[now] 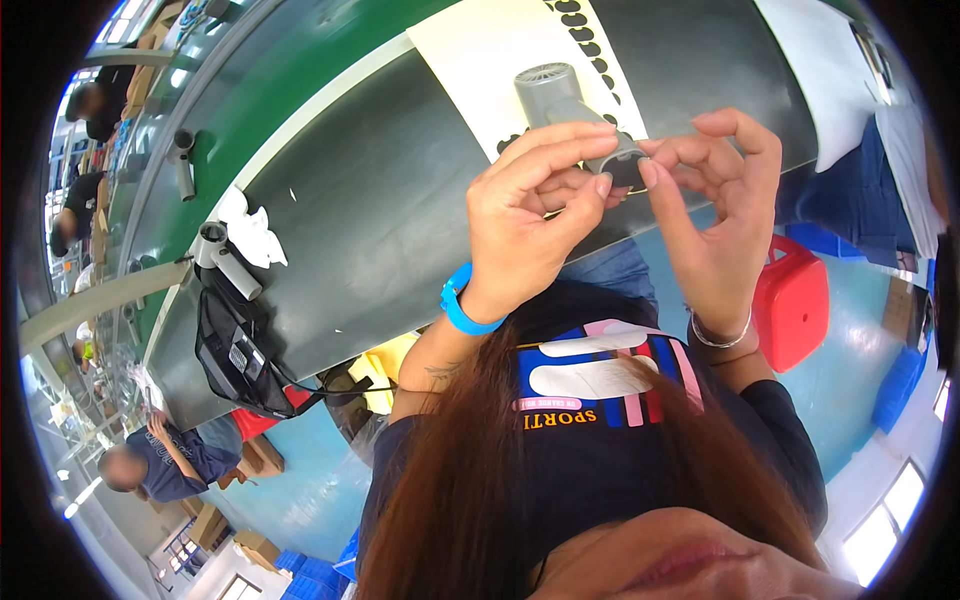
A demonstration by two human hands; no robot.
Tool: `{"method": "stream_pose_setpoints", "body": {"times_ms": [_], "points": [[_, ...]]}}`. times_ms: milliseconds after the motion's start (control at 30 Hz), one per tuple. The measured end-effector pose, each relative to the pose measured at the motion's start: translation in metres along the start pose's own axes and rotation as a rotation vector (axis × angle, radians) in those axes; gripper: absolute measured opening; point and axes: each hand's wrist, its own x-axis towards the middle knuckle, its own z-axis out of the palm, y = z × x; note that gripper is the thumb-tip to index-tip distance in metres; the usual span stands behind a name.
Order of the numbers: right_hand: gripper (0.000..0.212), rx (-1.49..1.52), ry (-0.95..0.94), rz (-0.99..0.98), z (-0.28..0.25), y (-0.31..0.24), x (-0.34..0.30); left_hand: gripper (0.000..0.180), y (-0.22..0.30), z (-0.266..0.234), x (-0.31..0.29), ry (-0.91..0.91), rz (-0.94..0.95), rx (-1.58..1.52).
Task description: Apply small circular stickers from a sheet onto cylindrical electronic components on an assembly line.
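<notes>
A grey hair dryer with a round grille lies over a pale yellow sheet, its handle pointing toward me. My left hand wraps its fingers and thumb around the end of that handle. The dark hollow end of the handle faces me. From the right, the thumb and a finger of my right hand pinch close at the rim of this end; whatever sits between them is too small to make out. Black oval stickers run in a column along the sheet's right side.
On the dark worktable, a second grey hair dryer lies at left, near crumpled white tissue and a black bag. Another dryer rests on the green surface beyond. A red stool stands right. A co-worker sits lower left.
</notes>
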Motion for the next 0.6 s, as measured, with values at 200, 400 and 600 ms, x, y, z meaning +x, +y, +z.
{"method": "stream_pose_setpoints", "body": {"times_ms": [200,400,600], "points": [[0.043,-0.059,0.024,-0.022,0.002,-0.002,-0.001,0.027,-0.004,-0.002,-0.002,-0.039,0.012,0.018],[0.043,-0.293,-0.011,-0.047,0.004,-0.009,0.002,0.028,0.0,-0.007,-0.002,-0.043,0.011,0.034],[0.052,-0.459,-0.066,-0.16,0.004,-0.019,0.011,0.029,0.007,-0.014,-0.004,0.012,0.024,-0.023]]}}
